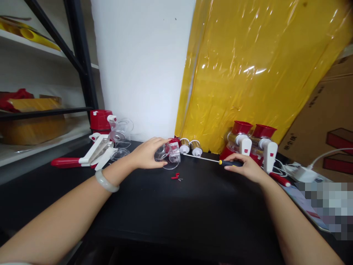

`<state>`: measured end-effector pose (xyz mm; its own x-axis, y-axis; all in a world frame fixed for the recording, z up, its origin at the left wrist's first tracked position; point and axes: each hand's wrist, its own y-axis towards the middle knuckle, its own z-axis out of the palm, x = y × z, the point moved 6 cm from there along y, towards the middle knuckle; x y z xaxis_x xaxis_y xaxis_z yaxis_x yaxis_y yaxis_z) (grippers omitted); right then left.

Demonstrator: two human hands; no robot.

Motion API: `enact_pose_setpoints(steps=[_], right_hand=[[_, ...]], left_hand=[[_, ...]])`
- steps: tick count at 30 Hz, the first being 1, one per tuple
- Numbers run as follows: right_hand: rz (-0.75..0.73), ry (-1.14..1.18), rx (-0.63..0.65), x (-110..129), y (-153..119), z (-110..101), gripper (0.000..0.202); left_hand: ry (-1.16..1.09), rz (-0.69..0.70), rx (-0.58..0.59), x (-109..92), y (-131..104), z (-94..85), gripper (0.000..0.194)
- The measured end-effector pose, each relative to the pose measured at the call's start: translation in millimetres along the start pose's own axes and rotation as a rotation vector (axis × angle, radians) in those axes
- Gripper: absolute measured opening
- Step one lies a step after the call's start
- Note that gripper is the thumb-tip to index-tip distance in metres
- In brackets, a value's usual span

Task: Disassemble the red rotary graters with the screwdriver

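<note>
My left hand (pixel 153 152) is closed around a clear plastic grater body (pixel 174 152), which lies on the black table and has a red part at its back. In my right hand (pixel 242 165) is a long screwdriver (pixel 231 162) with a black and yellow handle. Its thin metal shaft points left, and the tip reaches the right side of the clear body; whether it touches a screw I cannot tell. In front of the body lie a small red plastic piece (pixel 175 176) and a few tiny screws (pixel 180 179).
Behind are two grater drums (pixel 196 148). Two assembled red and white rotary graters (pixel 241 138) stand at the right, near a white charger (pixel 303 173) with cables. At the left are white crank parts (pixel 96 151), a red base (pixel 100 120) and clear plastic parts (pixel 121 130).
</note>
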<state>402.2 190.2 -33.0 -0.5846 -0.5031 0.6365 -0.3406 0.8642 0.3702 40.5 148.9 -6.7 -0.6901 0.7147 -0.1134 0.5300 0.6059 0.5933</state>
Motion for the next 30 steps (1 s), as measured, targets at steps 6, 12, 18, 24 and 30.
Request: enact_pose_setpoints(steps=[6, 12, 18, 24, 30], right_hand=[[0.001, 0.013, 0.022, -2, 0, 0, 0.041], [-0.105, 0.051, 0.01, 2, 2, 1, 0.042], [-0.114, 0.143, -0.098, -4, 3, -3, 0.039], [0.036, 0.573, -0.235, -16, 2, -2, 0.03], [0.065, 0.655, -0.288, -18, 3, -1, 0.039]], left_hand=[[-0.011, 0.005, 0.022, -1, -1, 3.3, 0.08], [0.046, 0.013, 0.036, -5, -1, 6.7, 0.082], [0.167, 0.052, 0.083, -10, -1, 8.5, 0.081], [0.213, 0.069, 0.075, -11, -1, 9.8, 0.083], [0.207, 0.094, 0.052, -10, -2, 10.6, 0.082]])
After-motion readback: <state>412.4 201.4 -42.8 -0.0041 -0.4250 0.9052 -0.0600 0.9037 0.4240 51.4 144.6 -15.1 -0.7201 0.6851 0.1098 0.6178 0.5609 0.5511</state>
